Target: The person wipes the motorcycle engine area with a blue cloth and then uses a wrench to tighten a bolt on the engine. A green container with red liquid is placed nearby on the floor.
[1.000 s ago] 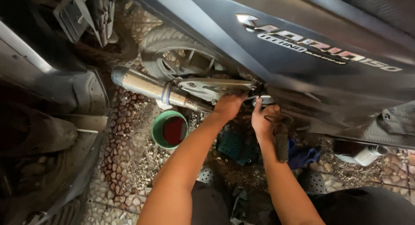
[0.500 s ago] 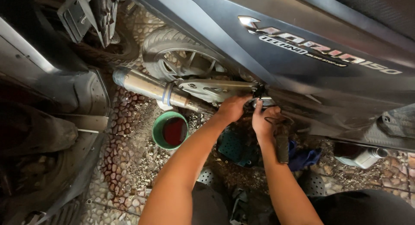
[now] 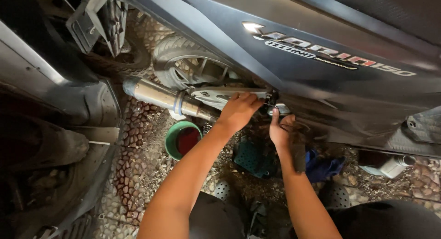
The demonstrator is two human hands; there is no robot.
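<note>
My left hand (image 3: 239, 111) reaches under the dark blue scooter body (image 3: 321, 69). Its fingers curl over the end of a silver bracket (image 3: 216, 95) by the rear wheel (image 3: 193, 66), and what they grip is hidden. Just to its right is my right hand (image 3: 281, 128), thumb pointing up at a small metal fitting (image 3: 280, 109) under the body. This hand closes on a dark tool handle (image 3: 299, 151) that hangs below it. The two hands are a few centimetres apart.
A chrome exhaust pipe (image 3: 161, 97) runs left of the hands. Under it, a green bowl (image 3: 183, 140) of dark red liquid stands on the pebbled floor. A teal cloth (image 3: 252, 158) and a blue rag (image 3: 324, 167) lie below the hands, with a grey bottle (image 3: 388, 165) at the right. Another scooter (image 3: 50, 105) crowds the left side.
Both hands stay at the same spot under the scooter. My left hand has edged slightly right, toward the right hand.
</note>
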